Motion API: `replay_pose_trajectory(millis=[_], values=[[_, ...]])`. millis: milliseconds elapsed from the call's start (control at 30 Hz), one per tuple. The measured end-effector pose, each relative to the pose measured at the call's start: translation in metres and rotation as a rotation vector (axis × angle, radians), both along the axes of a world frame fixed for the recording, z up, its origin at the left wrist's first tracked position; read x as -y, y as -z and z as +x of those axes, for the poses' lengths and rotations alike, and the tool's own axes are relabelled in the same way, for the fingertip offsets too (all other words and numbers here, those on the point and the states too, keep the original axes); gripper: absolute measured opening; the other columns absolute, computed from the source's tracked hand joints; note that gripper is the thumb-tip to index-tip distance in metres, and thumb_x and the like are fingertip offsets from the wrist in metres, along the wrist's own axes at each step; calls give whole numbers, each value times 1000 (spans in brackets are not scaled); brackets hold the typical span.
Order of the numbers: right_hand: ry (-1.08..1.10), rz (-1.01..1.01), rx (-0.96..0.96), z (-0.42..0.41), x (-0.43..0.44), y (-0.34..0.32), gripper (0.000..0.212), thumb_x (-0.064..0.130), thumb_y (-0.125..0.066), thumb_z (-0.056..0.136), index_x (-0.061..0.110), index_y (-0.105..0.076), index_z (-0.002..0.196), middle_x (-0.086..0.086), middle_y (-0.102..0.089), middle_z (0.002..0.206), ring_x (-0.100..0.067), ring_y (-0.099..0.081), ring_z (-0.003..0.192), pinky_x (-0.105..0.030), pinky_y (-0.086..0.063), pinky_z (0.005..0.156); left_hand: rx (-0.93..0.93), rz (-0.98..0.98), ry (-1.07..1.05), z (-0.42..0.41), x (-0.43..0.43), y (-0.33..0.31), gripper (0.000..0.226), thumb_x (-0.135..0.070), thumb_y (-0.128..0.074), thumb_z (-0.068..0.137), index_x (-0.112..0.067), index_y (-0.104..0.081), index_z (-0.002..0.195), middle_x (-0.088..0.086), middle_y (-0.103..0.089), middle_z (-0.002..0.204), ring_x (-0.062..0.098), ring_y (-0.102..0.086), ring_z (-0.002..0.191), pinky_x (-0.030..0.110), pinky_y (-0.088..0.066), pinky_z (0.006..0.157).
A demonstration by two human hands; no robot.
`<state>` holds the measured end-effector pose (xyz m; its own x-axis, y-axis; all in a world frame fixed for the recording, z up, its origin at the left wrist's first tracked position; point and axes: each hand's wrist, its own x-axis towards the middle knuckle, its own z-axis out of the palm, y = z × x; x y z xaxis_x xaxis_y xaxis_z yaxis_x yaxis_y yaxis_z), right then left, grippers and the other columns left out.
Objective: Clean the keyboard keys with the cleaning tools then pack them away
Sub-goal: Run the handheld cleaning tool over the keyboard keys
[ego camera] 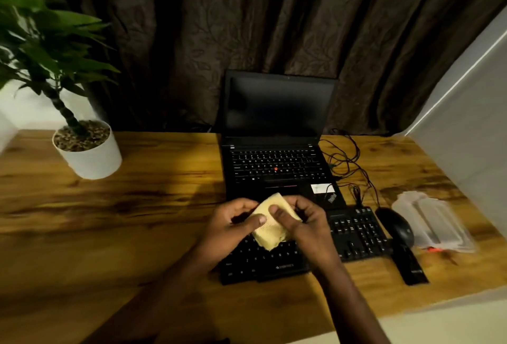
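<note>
Both hands, left [233, 229] and right [304, 229], pinch a yellow cloth [274, 223] above the keyboard [356, 234]

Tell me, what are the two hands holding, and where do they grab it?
A folded yellow cloth, above the black keyboard. The left hand pinches its left edge, and the right hand pinches its right side, thumb on top.

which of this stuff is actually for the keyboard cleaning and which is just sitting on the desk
For the job: yellow cloth, pinched by left hand and right hand; black keyboard under them; clear plastic case at right, likely for the tools.
Just lying about: laptop, mouse, potted plant, cables.
</note>
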<state>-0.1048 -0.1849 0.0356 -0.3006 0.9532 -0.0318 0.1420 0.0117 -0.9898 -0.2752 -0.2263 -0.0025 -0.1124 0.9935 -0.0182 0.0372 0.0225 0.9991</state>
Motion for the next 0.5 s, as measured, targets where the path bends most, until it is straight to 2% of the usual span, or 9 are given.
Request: replay_pose_trajectory(millis=[100, 167, 267, 367, 433, 500], values=[[65, -63, -23, -13, 7, 12, 32, 27, -80, 79, 18, -65, 106, -8, -69, 106, -27, -68, 98, -45, -56, 80, 90, -9, -11, -15, 5, 8, 38, -43, -76, 74, -17, -73, 101, -1, -75, 101, 17, -70, 98, 36, -54, 88], [58, -203, -60, -21, 11, 16, 43, 31, -80, 78, 20, -62, 115, -9, -67, 115, -27, -67, 105, -38, -57, 82, 132, -25, -16, -23, 8, 13, 37, -40, -76, 74, -15, -72, 99, 3, -75, 99, 18, -71, 94, 33, -56, 79], [-60, -485, -229, -31, 22, 14, 31, 20, -69, 88, 11, -65, 117, -15, -70, 113, -25, -70, 98, -33, -57, 77, 161, -17, -16, -30, 11, 19, 25, -28, -73, 76, -15, -71, 97, 2, -76, 94, 13, -71, 84, 25, -54, 68], [-56, -615, -357, -42, 34, 21, 33, 16, -60, 92, 2, -63, 122, -19, -69, 113, -25, -69, 94, -30, -56, 70, 170, -11, -36, -36, 14, 27, 36, -39, -78, 70, -19, -70, 98, 1, -76, 96, 14, -72, 86, 30, -57, 70], [-26, -676, -445, -47, 38, 30, 38, 19, -61, 93, 0, -60, 126, -22, -66, 119, -27, -66, 99, -32, -55, 75, 99, 17, -78, -39, 16, 34, 39, -47, -77, 67, -21, -71, 95, -3, -76, 96, 13, -71, 91, 30, -57, 79], [23, -742, -517, -53, 42, 37, 42, 22, -65, 91, 1, -59, 127, -22, -65, 120, -28, -64, 101, -34, -54, 79, -53, 73, -144, -41, 18, 43, 37, -53, -73, 69, -24, -71, 92, -8, -74, 94, 5, -68, 92, 17, -51, 81]])
